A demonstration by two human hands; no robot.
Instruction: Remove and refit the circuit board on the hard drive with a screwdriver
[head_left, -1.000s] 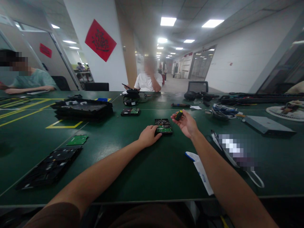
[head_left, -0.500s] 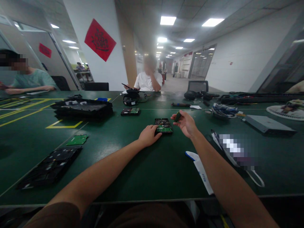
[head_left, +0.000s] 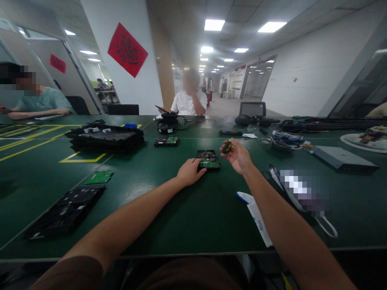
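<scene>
Drive (head_left: 207, 154) looks stiff, its board (head_left: 211, 163) fragile; best held by the edges. Left hand (head_left: 191, 172) rests half-spread fingers against it; right hand (head_left: 239, 157) curls fingers around a screwdriver (head_left: 227, 146).

"How does the wide dark-green surface (head_left: 181, 225) look?"
"Smooth, softly glossy."
"And the small black rectangular metal-cased drive (head_left: 207, 154)?"
"Metallic glints on its top."
"Those shallow black rectangular trays (head_left: 111, 146)?"
"Matt plastic, by the look."
</scene>
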